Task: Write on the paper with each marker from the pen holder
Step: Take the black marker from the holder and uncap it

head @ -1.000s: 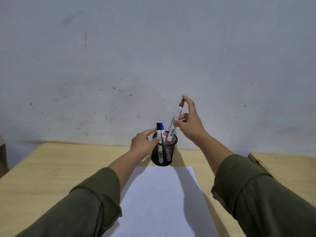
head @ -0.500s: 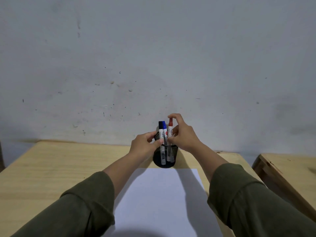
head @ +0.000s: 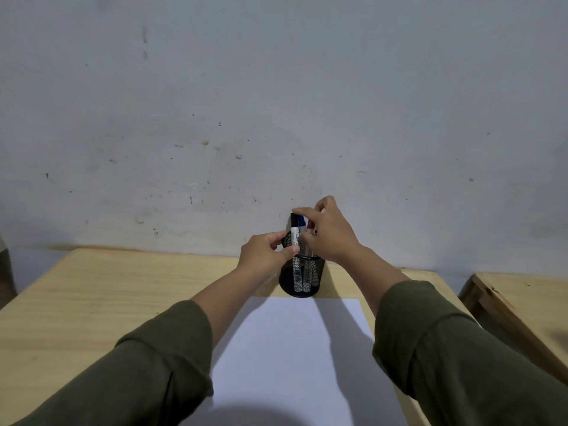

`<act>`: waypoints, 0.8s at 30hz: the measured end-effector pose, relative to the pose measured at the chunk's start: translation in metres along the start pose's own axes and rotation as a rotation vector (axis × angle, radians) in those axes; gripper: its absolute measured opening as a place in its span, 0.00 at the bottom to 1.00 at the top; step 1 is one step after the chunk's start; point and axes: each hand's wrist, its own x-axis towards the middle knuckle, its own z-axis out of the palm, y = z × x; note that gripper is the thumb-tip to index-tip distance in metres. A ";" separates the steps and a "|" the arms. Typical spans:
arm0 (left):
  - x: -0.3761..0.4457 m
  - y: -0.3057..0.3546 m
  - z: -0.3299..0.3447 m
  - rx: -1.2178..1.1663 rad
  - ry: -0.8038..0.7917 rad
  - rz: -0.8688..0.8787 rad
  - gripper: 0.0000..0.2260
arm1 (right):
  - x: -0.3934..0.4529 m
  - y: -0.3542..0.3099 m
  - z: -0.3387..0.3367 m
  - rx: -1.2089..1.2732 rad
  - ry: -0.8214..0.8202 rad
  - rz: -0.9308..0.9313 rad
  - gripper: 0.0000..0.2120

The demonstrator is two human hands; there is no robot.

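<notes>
A black mesh pen holder (head: pixel 302 278) stands on the wooden table (head: pixel 107 287) just beyond a white sheet of paper (head: pixel 292 348). Three markers stand in it: a black-capped marker (head: pixel 294 232) at the left, a blue-capped marker (head: pixel 302 222) behind it, and a red-capped marker (head: pixel 311 226) at the right. My left hand (head: pixel 264 253) grips the holder's rim from the left. My right hand (head: pixel 332 235) reaches over the markers, with its index fingertip on the black marker's cap and its thumb against the barrel. The paper shows no marks.
A grey wall rises right behind the table's far edge. A second wooden table (head: pixel 516 299) stands to the right across a narrow gap. My shadow falls on the near part of the paper.
My right hand lowered the red marker into the holder, let go of it and shifted left onto the black marker. The left hand stayed on the holder's rim.
</notes>
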 end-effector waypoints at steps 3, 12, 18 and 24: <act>0.000 0.001 0.000 0.016 0.006 0.009 0.23 | 0.000 -0.003 -0.002 -0.025 0.061 0.002 0.19; -0.009 0.002 -0.001 0.032 0.033 0.072 0.22 | -0.021 -0.010 -0.006 0.290 0.059 0.043 0.14; -0.016 0.015 -0.006 0.004 0.130 0.104 0.16 | -0.023 -0.025 -0.034 0.631 0.223 0.133 0.20; -0.032 0.054 -0.025 -0.193 0.233 0.176 0.11 | -0.031 -0.049 -0.080 0.906 0.343 0.107 0.21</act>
